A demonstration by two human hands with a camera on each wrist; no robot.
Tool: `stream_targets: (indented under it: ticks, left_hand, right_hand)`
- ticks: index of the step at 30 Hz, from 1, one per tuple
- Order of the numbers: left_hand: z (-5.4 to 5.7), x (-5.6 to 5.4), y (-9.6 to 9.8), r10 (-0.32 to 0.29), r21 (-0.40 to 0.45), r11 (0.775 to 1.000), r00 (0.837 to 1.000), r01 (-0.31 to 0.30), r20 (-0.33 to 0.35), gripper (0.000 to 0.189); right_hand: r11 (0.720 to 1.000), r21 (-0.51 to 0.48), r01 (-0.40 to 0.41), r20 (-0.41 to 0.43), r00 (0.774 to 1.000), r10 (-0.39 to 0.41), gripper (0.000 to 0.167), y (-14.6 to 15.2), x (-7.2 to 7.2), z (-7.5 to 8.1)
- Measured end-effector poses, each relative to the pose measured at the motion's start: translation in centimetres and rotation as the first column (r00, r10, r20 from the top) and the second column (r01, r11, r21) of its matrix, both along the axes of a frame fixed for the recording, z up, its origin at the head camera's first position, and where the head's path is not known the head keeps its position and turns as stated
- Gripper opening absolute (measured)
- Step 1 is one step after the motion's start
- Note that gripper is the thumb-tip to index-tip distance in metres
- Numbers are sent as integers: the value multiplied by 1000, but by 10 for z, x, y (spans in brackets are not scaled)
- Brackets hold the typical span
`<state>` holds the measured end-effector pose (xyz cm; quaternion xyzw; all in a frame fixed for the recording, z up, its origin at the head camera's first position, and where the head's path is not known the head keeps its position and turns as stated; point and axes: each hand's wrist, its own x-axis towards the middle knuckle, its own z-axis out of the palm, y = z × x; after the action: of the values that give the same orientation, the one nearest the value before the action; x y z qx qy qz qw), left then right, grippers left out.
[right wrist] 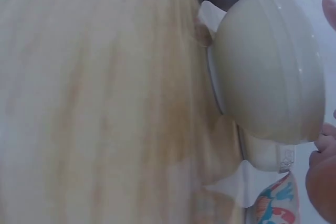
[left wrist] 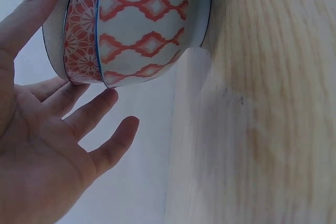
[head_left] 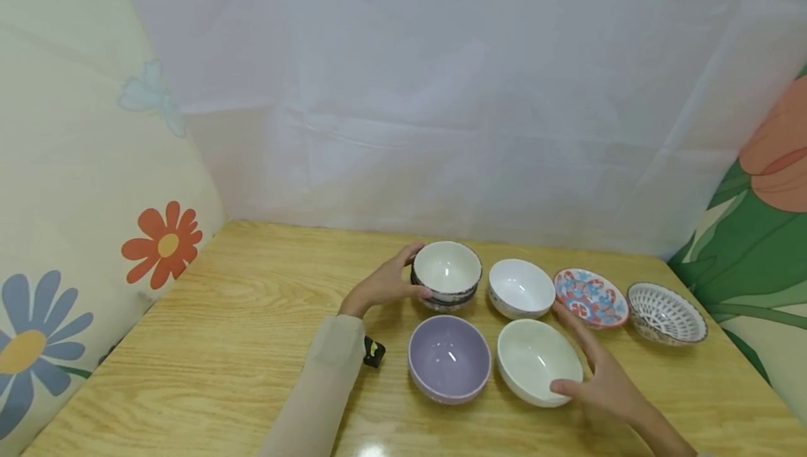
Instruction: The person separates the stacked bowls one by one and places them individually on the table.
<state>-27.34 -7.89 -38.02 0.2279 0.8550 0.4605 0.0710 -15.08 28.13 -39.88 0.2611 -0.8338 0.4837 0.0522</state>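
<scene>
My left hand [head_left: 387, 283] is around the left side of a stack of bowls [head_left: 447, 271], thumb at the front and fingers behind. Up close in the left wrist view, the patterned bowl [left wrist: 147, 19] shows red diamonds and a red floral band; the fingertips touch its side. My right hand [head_left: 599, 376] spreads around the right side of a pale cream bowl [head_left: 536, 359], thumb by the near rim, index finger stretched toward the far side. In the right wrist view the cream bowl [right wrist: 268, 66] stands upright on the table; the hand shows only partly.
A purple bowl [head_left: 449, 359] stands left of the cream bowl. Behind are a small white bowl [head_left: 521, 287], a red-and-blue patterned dish [head_left: 591, 297] and a latticed bowl [head_left: 667, 313]. A black object [head_left: 374, 352] lies by the left sleeve. White cloth [head_left: 391, 92] hangs behind the table.
</scene>
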Motion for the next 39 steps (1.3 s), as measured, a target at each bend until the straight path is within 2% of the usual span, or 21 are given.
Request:
stream_targets:
  ticks: [12, 19, 27, 32, 36, 39]
  left_hand:
    - [4, 1, 1, 11, -11, 1000, 1000, -11, 20, 93]
    - [3, 2, 2, 7, -6, 1000, 1000, -7, 30, 92]
    - [1, 1, 2, 8, 2, 1000, 1000, -8, 26, 92]
    - [1, 1, 1, 9, 4, 1000, 999, -9, 30, 92]
    - [1, 1, 1, 13, 8, 1000, 999, -14, 35, 91]
    - [1, 2, 1, 16, 12, 1000, 999, -16, 39, 91]
  right_hand:
    - [991, 126, 53, -29, 998, -50, 94, -13, -15, 23]
    - [986, 163, 44, -52, 998, -36, 93, -19, -33, 36]
    - [968, 242, 65, -26, 998, -61, 94, -33, -55, 51]
    - [964, 264, 46, 42, 997, -59, 94, -41, -66, 58]
    - [974, 228, 8, 111, 993, -34, 97, -50, -76, 61]
    - [979, 201, -19, 131, 991, -8, 98, -58, -83, 60]
